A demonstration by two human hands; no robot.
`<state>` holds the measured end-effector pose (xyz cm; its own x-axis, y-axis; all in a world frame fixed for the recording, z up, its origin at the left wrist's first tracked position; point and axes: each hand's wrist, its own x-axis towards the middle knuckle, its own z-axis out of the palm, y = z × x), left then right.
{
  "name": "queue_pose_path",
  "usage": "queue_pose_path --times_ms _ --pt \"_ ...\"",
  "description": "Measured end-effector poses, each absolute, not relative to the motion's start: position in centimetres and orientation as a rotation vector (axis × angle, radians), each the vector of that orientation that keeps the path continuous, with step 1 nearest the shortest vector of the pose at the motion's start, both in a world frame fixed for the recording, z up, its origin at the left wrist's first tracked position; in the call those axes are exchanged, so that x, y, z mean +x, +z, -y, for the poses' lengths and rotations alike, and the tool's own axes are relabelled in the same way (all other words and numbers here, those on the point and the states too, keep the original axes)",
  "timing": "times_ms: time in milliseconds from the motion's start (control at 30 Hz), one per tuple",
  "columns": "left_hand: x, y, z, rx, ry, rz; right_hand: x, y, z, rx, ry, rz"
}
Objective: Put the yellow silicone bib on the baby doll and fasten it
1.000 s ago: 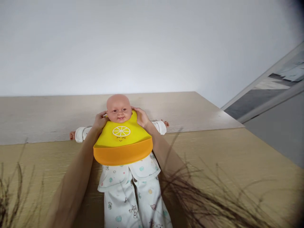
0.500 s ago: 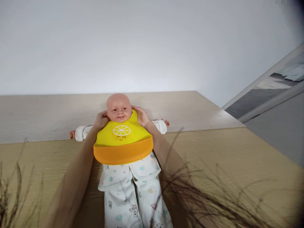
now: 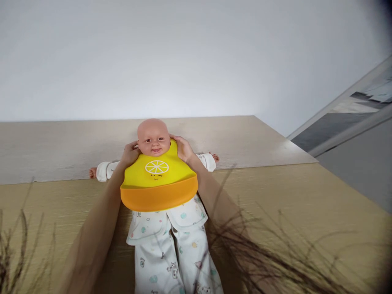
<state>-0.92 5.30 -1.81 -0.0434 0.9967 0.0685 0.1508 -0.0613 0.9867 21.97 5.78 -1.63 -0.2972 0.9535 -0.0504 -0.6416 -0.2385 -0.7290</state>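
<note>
A bald baby doll [image 3: 153, 130] in a white printed outfit [image 3: 157, 251] lies on its back, arms stretched out to both sides. Over its chest is a yellow silicone bib [image 3: 137, 173] with a lemon-slice face and an orange catch pocket [image 3: 159, 198]. My left hand [image 3: 131, 153] is at one side of the doll's neck, fingers curled in at the bib's upper edge. On the other side, my right hand [image 3: 184, 150] grips the bib's neck strap. The fingertips of both hands and the strap ends behind the neck are hidden.
The doll rests on a wooden table [image 3: 275, 196] with a paler strip [image 3: 245, 141] along the back. Behind stands a white wall [image 3: 183, 61]. At the right the table's edge slants away. Dark strands of hair [image 3: 260, 253] cross the lower view.
</note>
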Motion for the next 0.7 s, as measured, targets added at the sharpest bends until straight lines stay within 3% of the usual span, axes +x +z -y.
queue_pose_path --times_ms 700 --pt "-0.74 -1.32 -4.86 1.173 1.261 -1.272 22.26 -2.02 -6.02 -0.639 1.741 0.800"
